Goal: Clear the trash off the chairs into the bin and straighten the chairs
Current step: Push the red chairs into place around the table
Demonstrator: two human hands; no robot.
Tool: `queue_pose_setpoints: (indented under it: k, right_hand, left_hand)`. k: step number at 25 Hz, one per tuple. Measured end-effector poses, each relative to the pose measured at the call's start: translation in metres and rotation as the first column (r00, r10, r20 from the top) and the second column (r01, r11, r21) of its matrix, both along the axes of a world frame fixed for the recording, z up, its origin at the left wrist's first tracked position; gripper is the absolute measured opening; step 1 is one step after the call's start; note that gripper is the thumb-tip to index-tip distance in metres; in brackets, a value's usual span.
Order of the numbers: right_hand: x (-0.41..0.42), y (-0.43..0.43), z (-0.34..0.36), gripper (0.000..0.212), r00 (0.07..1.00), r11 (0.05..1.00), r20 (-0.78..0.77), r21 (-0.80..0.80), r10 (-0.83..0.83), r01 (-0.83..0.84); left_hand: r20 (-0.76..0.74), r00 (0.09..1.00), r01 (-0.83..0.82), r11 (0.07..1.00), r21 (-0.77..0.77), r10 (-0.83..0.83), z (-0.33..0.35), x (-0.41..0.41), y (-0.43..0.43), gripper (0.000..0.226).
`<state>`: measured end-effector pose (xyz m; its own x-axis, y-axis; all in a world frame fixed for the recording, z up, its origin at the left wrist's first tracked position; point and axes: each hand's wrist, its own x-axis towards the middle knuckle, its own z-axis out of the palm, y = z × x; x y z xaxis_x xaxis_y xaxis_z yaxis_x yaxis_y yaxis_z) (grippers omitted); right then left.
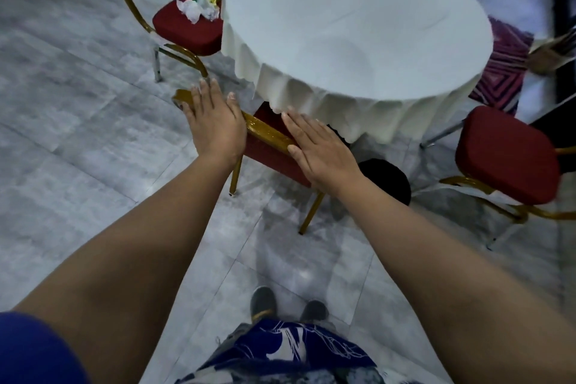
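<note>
Both hands lie flat on the gold top rail of the near chair (pixel 268 134), which stands at the near edge of the round, white-clothed desk (pixel 358 25) with its red seat partly under the hanging cloth. The left hand (pixel 215 125) covers the rail's left end, its fingers straight and reaching past the rail. The right hand (pixel 321 150) rests further right along the rail, fingers straight and together, its tips close to the cloth's hem. The grip of each hand is wide and holds nothing.

The crumpled trash (pixel 199 8), white paper with a bit of yellow, sits on the red seat of the left chair (pixel 184 31) at the desk's left edge. The right chair (pixel 508 156) stands off the desk's right edge, turned at an angle. A dark round object (pixel 389 181) stands on the grey floor (pixel 78 103) by the near edge; what it is cannot be told.
</note>
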<state>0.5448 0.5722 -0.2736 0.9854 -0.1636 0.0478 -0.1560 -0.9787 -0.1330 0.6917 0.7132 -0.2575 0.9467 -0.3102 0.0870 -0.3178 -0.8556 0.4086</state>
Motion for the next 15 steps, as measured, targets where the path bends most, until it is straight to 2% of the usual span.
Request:
queue_pose_setpoints:
  k: [3, 6, 10, 15]
  right_hand:
    - [-0.041, -0.030, -0.004, 0.058, 0.982, 0.979, -0.007, 0.078, -0.186, 0.186]
    - [-0.086, -0.063, -0.003, 0.060, 0.930, 0.925, -0.003, 0.104, -0.367, 0.365]
    - [-0.159, -0.112, -0.006, 0.060, 0.823, 0.817, 0.005, 0.124, -0.569, 0.564]
    - [-0.267, -0.183, -0.014, 0.054, 0.649, 0.638, -0.047, 0.140, -0.759, 0.757]
  left_hand:
    - [0.129, 0.980, 0.129, 0.980, 0.154, -0.149, 0.003, -0.015, -0.011, 0.058]
    - [0.193, 0.914, 0.312, 0.923, 0.225, -0.356, 0.007, -0.047, -0.051, 0.059]
    - [0.093, 0.807, 0.557, 0.804, 0.208, -0.583, 0.003, -0.119, -0.130, 0.059]
    - [-0.073, 0.644, 0.761, 0.627, 0.165, -0.762, -0.015, -0.219, -0.229, 0.059]
